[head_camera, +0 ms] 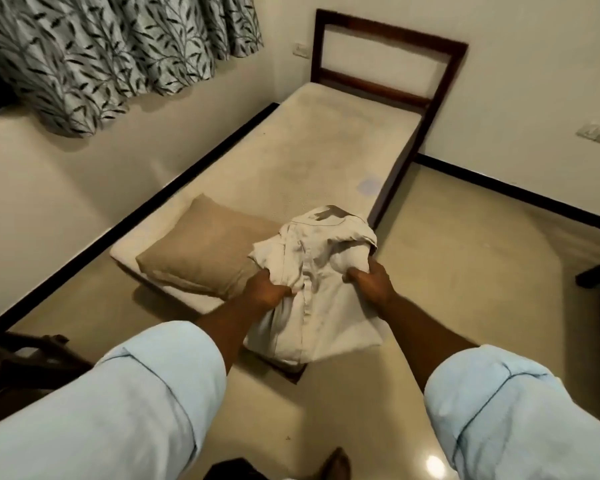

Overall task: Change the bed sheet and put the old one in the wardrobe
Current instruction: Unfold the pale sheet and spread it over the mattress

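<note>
The person holds a bunched cream sheet [319, 271] just below the middle of the view, over the near end of the bare mattress [309, 150]. The left hand [267, 289] grips a fistful of cloth at the bundle's 8 o'clock edge. The right hand [371, 282] clutches another fold at its 4 o'clock edge. Both hands are closed tight on the fabric and set apart by the width of the bundle.

A tan pillow [205, 251] lies at the sheet's 9 o'clock, on the mattress corner. The headboard [388, 57] stands at 1 o'clock and a leaf-print curtain [101, 46] hangs at 10 o'clock. No wardrobe is in view.

The sheet looks light, soft and limp, and its lower part sags down past the bed end. It will likely slide and spill open if held only by loose folds. Whether it is to be spread or put away, gathering it at hems or corners should give better control than the middle of the wad. Whether it is the old sheet or the fresh one cannot be told.
</note>
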The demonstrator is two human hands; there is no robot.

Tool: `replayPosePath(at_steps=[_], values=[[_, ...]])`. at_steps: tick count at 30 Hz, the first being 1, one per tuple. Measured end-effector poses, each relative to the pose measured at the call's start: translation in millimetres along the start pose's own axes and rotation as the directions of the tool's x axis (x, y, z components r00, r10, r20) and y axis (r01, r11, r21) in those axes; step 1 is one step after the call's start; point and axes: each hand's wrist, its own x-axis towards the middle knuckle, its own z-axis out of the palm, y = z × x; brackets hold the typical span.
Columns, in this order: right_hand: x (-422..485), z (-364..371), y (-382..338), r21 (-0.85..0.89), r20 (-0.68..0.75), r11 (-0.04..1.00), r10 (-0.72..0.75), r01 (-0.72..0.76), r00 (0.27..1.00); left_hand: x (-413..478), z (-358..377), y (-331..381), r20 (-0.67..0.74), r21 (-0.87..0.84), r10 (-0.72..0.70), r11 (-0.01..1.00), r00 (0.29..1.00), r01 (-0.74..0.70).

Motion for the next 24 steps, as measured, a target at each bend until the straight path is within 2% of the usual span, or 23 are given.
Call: replayPosePath(at_steps=[5, 10, 16, 24], values=[[44.9, -95.9, 8.2, -0.039, -0.062, 0.999, 0.030, -0.033, 0.998, 12.0, 84.6, 65.0, -0.016, 0.018, 0.077, 0.997, 0.997, -0.076], [106.7, -153.2, 4.2, -0.050, -0.047, 0.999, 0.018, -0.020, 0.999, 41.3, 139.6, 119.9, -0.063, -0.010, 0.124, 0.992, 0.990, -0.125], [203.3, -191.5, -11.1, -0.064, -0.034, 0.998, 0.003, -0.005, 0.999, 124.5, 163.6, 179.2, -0.055, 0.039, 0.127, 0.991, 0.990, -0.125], [347.7, -227.7, -66.8, -0.065, 0.025, 0.998, -0.025, 0.026, 0.999, 230.7, 171.4, 265.3, -0.086, 0.044, 0.113, 0.993, 0.990, -0.109]])
